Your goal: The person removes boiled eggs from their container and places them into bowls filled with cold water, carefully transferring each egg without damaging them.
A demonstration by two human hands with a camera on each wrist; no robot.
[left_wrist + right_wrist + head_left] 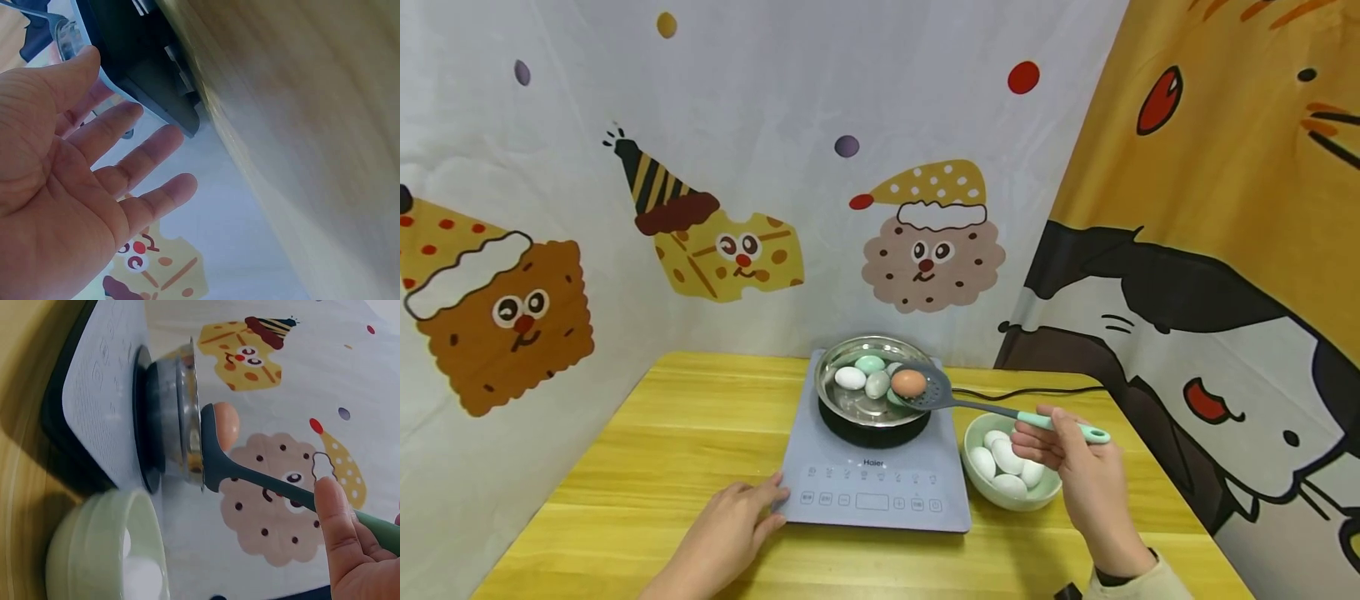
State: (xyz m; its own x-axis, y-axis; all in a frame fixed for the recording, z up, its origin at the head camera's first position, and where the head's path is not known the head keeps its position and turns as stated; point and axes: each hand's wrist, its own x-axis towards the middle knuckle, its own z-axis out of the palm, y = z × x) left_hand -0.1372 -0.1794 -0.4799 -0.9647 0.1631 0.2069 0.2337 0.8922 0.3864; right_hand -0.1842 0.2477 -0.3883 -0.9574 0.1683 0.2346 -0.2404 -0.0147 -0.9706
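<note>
My right hand [1078, 467] grips the green handle of a dark grey slotted spoon [934, 387]. A brown egg [908, 383] lies in the spoon's bowl. In the right wrist view the spoon head is just above the rim of a steel pan [192, 419]. Several white and pale green eggs [851, 378] sit inside the pan, which stands on a Haier induction cooker [872, 487]. My left hand [730, 529] touches the cooker's front left edge, its fingers extended and spread in the left wrist view.
A pale green bowl [1011, 502] holding several white eggs [1007, 456] stands right of the cooker, below the spoon handle. A black cord [1030, 392] runs along the back of the wooden table [692, 417]. Cartoon-printed cloth [760, 83] hangs behind.
</note>
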